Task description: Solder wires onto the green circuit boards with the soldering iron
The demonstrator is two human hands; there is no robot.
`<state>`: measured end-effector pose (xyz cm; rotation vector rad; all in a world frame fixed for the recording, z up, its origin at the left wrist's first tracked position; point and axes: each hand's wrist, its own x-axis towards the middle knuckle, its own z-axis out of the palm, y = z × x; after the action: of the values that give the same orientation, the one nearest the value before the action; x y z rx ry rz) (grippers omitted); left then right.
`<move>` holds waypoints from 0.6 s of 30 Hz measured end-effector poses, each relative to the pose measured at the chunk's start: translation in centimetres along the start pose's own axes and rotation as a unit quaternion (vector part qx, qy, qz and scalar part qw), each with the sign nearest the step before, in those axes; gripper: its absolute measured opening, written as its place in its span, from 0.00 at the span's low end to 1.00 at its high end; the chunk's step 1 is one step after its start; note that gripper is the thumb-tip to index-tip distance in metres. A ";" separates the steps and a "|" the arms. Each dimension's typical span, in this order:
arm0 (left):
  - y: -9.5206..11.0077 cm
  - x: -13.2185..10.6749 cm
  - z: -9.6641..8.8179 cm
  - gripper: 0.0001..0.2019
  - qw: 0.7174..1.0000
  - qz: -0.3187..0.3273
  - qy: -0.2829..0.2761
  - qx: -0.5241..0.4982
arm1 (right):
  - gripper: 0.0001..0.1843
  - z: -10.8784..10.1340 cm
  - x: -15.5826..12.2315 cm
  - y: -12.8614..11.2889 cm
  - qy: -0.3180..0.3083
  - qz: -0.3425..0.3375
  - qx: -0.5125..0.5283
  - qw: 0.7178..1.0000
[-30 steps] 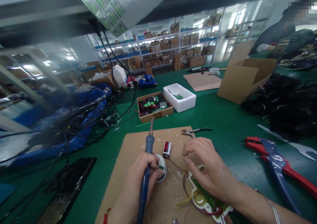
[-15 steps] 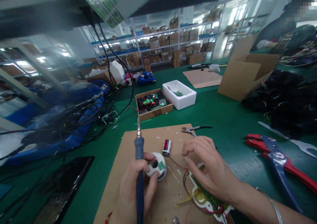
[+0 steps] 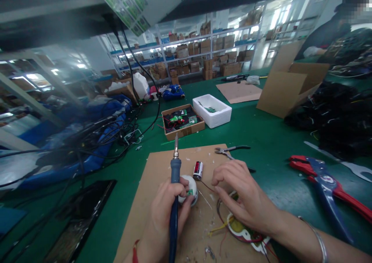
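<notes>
My left hand (image 3: 164,212) is closed round a blue-handled soldering iron (image 3: 174,185), tip pointing up and away, and its fingers also grip a small white round part (image 3: 190,187) with a green bit on it. My right hand (image 3: 242,195) lies curled over a white and green circuit assembly (image 3: 242,232) with red, yellow and black wires; its fingertips pinch together near a thin wire, and I cannot make out what they hold. A small red and silver cylinder (image 3: 198,170) stands on the cardboard sheet (image 3: 151,174) just beyond both hands.
Side cutters (image 3: 231,150) lie at the cardboard's far edge. A red and blue tool (image 3: 328,185) lies right. Farther off are a brown box of circuit boards (image 3: 182,122), a white foam box (image 3: 212,110) and a folded carton (image 3: 286,88). Tangled cables (image 3: 95,139) fill the left; another person (image 3: 325,36) is far right.
The soldering iron swung left and then back upright over the last second. My left hand turned the white round part slightly. My right hand stayed over the circuit assembly.
</notes>
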<state>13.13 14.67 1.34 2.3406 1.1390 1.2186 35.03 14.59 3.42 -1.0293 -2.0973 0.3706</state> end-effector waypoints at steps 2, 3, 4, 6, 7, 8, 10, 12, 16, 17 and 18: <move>0.0 -0.1 0.1 0.09 1.000 -0.010 0.016 0.012 | 0.06 0.0 0.0 0.0 0.002 0.002 -0.003 1.000; 0.0 -0.1 0.2 0.09 1.000 -0.016 0.022 0.015 | 0.06 0.0 0.0 0.0 0.002 0.002 -0.005 1.000; 0.0 -0.2 0.2 0.09 0.999 -0.022 0.028 0.014 | 0.06 0.0 -0.1 0.0 0.002 0.002 -0.007 1.000; -0.1 -0.4 0.2 0.09 0.999 -0.038 0.037 0.005 | 0.06 0.0 -0.1 0.1 0.002 0.001 -0.012 1.000; -0.1 -0.5 0.1 0.09 0.998 -0.046 0.041 -0.003 | 0.06 0.0 -0.1 0.1 0.004 -0.001 -0.016 1.000; -0.1 -0.5 0.0 0.08 0.997 -0.053 0.044 -0.015 | 0.05 -0.1 -0.1 0.1 0.008 -0.002 -0.020 1.000; -0.2 -0.6 -0.3 0.06 0.996 -0.061 0.037 -0.044 | 0.05 -0.2 -0.1 0.0 0.017 -0.005 -0.025 1.000; -0.3 -0.5 -0.4 0.06 0.996 -0.058 0.016 -0.069 | 0.05 -0.2 0.0 0.0 0.026 -0.006 -0.026 0.999; -0.4 -0.3 -0.3 0.08 0.996 -0.048 -0.010 -0.075 | 0.05 -0.7 0.2 -0.2 0.020 0.001 -0.012 1.000; -0.4 -0.3 -0.2 0.09 0.996 -0.049 -0.009 -0.072 | 0.06 -1.0 0.3 -0.2 0.002 0.004 -0.004 1.000; -0.3 -0.3 -0.1 0.09 0.996 -0.050 -0.007 -0.068 | 0.07 -1.3 0.4 -0.3 -0.027 0.007 0.006 1.000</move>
<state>12.78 14.64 1.10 2.1620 1.1175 1.2039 35.69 14.61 4.61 -1.0386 -2.1341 0.4223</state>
